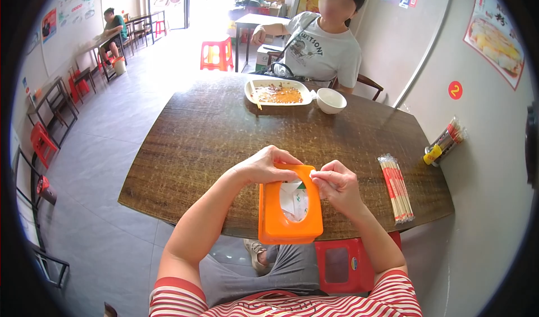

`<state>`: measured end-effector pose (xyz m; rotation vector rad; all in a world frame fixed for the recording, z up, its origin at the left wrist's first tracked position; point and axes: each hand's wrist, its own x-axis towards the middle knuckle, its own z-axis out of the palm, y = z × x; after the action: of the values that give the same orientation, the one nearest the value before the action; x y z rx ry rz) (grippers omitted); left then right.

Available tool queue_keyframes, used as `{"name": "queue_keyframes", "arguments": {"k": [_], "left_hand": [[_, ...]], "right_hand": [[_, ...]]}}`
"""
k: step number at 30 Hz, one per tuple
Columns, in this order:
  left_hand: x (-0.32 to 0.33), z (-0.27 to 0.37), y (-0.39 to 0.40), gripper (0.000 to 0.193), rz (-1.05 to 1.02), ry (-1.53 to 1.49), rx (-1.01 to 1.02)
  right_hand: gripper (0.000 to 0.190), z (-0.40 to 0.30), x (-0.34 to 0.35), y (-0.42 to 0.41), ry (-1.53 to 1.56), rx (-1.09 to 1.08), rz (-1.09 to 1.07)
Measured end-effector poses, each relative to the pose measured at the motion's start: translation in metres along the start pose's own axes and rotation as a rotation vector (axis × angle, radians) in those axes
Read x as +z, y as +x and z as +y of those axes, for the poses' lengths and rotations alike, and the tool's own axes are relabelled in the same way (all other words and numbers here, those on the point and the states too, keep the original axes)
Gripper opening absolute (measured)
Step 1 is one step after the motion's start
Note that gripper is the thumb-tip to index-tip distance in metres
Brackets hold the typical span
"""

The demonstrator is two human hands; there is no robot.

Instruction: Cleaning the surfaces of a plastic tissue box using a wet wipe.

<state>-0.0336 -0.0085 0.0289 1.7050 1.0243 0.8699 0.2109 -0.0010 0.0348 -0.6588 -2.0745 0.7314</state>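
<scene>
An orange plastic tissue box [269, 216] with an oval opening is at the near edge of the dark wooden table [202, 148]. Through the opening, white paper [294, 199] with green marks shows. My left hand [269, 165] grips the box's far left part, thumb on top and fingers over the far edge. My right hand [339, 186] is at the box's far right corner, its thumb and index finger pinching a small piece of white tissue [313, 174] against the orange rim. Most of that tissue is hidden by the fingers.
Wrapped chopsticks [396, 190] lie to the right; a chopstick holder [447, 141] stands by the wall. Across the table, a seated person [322, 51] is behind a food-stained oval plate [278, 102] with chopsticks and a white bowl [331, 101]. A red stool [366, 270] is below the table.
</scene>
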Motion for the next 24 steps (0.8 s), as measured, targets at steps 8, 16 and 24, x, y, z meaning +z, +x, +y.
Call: {"name": "queue_keyframes", "arguments": {"k": [8, 16, 24], "left_hand": [[-0.001, 0.002, 0.001, 0.04, -0.03, 0.008, -0.021], [-0.002, -0.001, -0.002, 0.044, 0.044, -0.011, 0.017], [0.006, -0.017, 0.006, 0.069, -0.031, -0.326, -0.048]], "right_hand": [[0.025, -0.044, -0.016, -0.034, -0.219, -0.113, -0.196], [0.025, -0.088, -0.005, -0.04, -0.275, -0.305, -0.404], [0.027, -0.077, 0.039, 0.015, -0.34, -0.454, -0.457]]}}
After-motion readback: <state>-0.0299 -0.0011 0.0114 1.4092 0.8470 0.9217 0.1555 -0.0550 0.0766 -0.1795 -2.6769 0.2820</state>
